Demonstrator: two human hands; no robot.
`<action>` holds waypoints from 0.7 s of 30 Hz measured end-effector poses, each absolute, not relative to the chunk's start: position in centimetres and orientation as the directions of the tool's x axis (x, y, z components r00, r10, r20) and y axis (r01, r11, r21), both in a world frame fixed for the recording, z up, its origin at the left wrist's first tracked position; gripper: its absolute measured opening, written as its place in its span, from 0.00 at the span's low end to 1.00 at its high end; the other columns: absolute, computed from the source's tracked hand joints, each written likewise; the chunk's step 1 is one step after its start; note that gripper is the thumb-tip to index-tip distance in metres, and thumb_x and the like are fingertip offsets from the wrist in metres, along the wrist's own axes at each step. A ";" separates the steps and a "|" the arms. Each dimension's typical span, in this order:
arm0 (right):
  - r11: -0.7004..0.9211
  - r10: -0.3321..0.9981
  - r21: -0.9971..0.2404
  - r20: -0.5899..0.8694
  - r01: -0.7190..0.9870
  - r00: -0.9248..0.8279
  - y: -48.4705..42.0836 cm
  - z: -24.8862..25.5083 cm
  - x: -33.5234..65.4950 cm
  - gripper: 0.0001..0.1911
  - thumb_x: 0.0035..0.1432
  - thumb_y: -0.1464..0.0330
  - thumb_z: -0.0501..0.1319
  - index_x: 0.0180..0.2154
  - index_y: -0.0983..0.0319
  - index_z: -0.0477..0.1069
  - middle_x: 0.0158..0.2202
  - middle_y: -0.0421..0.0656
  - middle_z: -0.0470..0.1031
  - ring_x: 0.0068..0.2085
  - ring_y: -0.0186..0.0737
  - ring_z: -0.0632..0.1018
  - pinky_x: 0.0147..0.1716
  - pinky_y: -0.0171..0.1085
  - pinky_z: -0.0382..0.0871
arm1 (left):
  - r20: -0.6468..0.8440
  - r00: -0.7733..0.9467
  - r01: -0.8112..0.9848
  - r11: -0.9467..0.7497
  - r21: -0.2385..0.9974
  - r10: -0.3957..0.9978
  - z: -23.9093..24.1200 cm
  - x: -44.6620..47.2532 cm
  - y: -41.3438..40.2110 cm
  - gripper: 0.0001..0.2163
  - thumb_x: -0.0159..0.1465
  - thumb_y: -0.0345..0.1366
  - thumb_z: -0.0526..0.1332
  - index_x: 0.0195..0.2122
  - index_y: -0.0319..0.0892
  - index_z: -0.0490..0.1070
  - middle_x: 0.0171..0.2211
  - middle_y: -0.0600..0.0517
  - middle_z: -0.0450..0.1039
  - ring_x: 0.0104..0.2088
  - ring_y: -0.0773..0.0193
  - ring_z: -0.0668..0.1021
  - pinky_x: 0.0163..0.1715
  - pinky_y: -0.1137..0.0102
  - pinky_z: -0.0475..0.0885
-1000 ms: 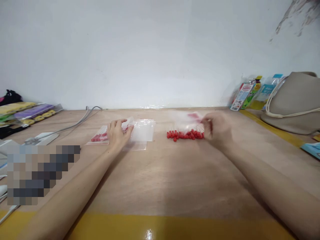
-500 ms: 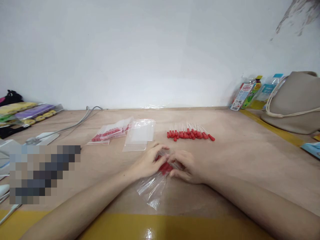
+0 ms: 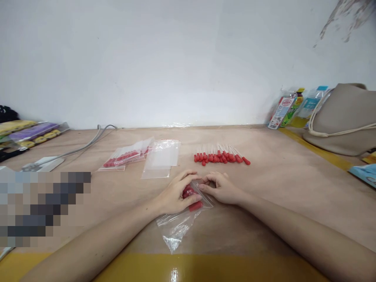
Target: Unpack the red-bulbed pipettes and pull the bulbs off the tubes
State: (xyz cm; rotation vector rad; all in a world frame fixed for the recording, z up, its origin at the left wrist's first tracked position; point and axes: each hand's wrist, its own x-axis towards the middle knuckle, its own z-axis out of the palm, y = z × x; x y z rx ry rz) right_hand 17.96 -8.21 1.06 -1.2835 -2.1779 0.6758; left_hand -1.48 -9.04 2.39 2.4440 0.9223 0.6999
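A small clear plastic bag [image 3: 179, 225] lies on the wooden table [image 3: 279, 184] in front of me, with several red-capped droppers [image 3: 190, 197] inside its far end. My left hand [image 3: 176, 194] is closed on that end, thumb over the red caps. My right hand [image 3: 221, 188] pinches the bag's top edge beside it. A row of loose red-capped droppers [image 3: 220, 157] lies farther back. Left of them sit a stack of empty clear bags [image 3: 161, 158] and filled bags of droppers [image 3: 125, 157].
A grey cable [image 3: 85, 145] runs along the back left, with coloured packets [image 3: 29, 133] beyond it. At the right stand bottles [image 3: 289, 107], a beige bag [image 3: 343, 119] and a blue packet [image 3: 364, 174]. A yellow strip [image 3: 188, 268] lines the near table edge.
Both hands came back from the bag stack and the dropper row to the near middle, carrying a bag and droppers. The droppers now sit in the bag, and the fingers have shifted along its top.
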 end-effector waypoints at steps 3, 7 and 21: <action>0.373 0.899 -0.674 0.091 0.637 -0.429 -8.3 1.5 18.0 0.14 0.52 0.57 0.57 0.28 0.60 0.71 0.27 0.37 0.74 0.31 0.36 0.71 0.41 0.42 0.54 | 0.323 0.664 0.449 -0.706 0.548 0.674 2.4 -1.5 -9.0 0.20 0.58 0.40 0.59 0.52 0.46 0.61 0.53 0.46 0.59 0.53 0.57 0.66 0.53 0.61 0.62; 0.337 0.875 -0.721 0.002 0.606 -0.484 -8.4 2.2 18.3 0.12 0.51 0.60 0.57 0.26 0.61 0.72 0.24 0.36 0.73 0.30 0.35 0.70 0.45 0.43 0.53 | 0.319 0.674 0.459 -0.716 0.525 0.666 2.4 -1.6 -8.8 0.16 0.60 0.37 0.56 0.50 0.46 0.64 0.52 0.46 0.61 0.52 0.57 0.67 0.51 0.61 0.64; 0.106 0.938 -0.858 -0.082 0.503 -0.337 -8.3 1.2 17.9 0.16 0.39 0.57 0.65 0.20 0.63 0.68 0.17 0.35 0.66 0.23 0.29 0.64 0.25 0.31 0.54 | 0.403 0.779 0.393 -0.875 0.283 0.480 1.8 -1.8 -6.6 0.12 0.65 0.34 0.49 0.41 0.43 0.71 0.43 0.48 0.71 0.43 0.65 0.73 0.44 0.69 0.69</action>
